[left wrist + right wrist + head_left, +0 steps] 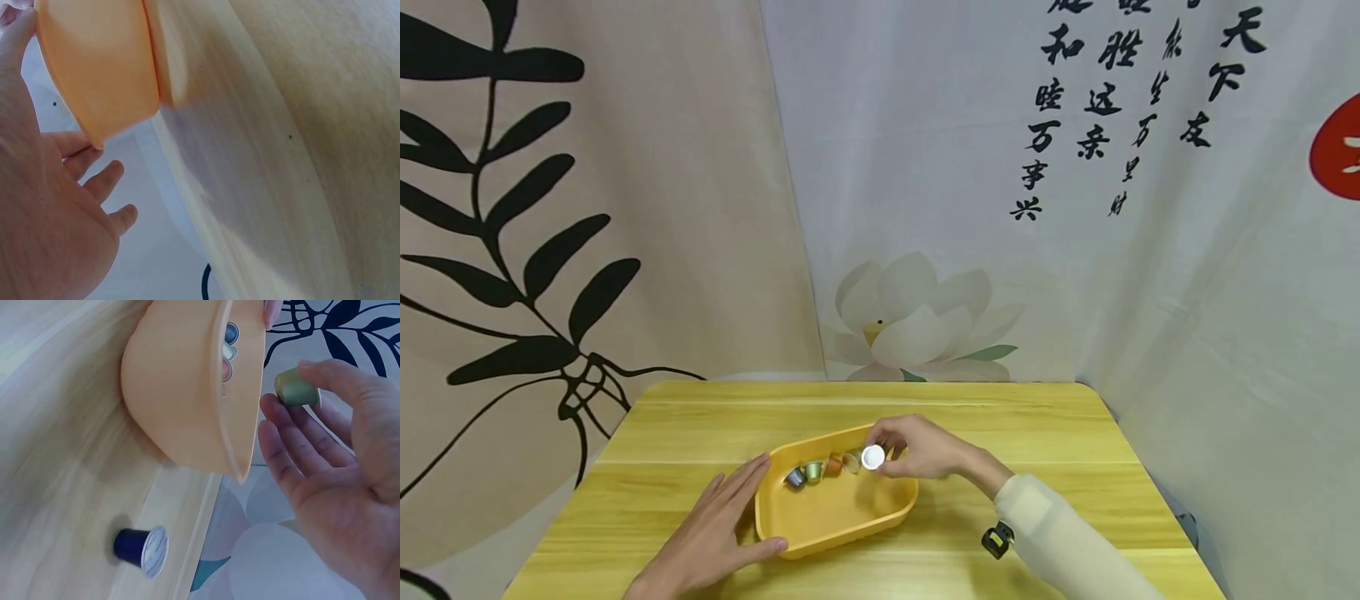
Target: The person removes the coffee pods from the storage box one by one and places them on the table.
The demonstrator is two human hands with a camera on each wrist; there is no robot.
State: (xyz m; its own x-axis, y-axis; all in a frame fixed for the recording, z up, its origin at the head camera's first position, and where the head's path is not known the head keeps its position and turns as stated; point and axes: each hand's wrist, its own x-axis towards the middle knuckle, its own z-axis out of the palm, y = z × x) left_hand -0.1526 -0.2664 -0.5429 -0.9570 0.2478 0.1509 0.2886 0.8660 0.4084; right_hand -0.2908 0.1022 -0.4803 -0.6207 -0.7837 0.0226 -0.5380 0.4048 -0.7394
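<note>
A yellow plastic tray stands on the table, with a row of small coffee capsules along its far side: blue, green, orange and paler ones. My left hand spans the tray's left end, fingers straight along the rim and thumb at the near corner. Over the tray's right end, my right hand pinches a green capsule between thumb and fingertips. Its white lid faces the head camera. The right wrist view shows the remaining fingers loosely bent below the capsule.
A dark blue capsule with a white lid is on the table outside the tray in the right wrist view. Behind the wooden table hangs a printed cloth. A black device sits at the right sleeve.
</note>
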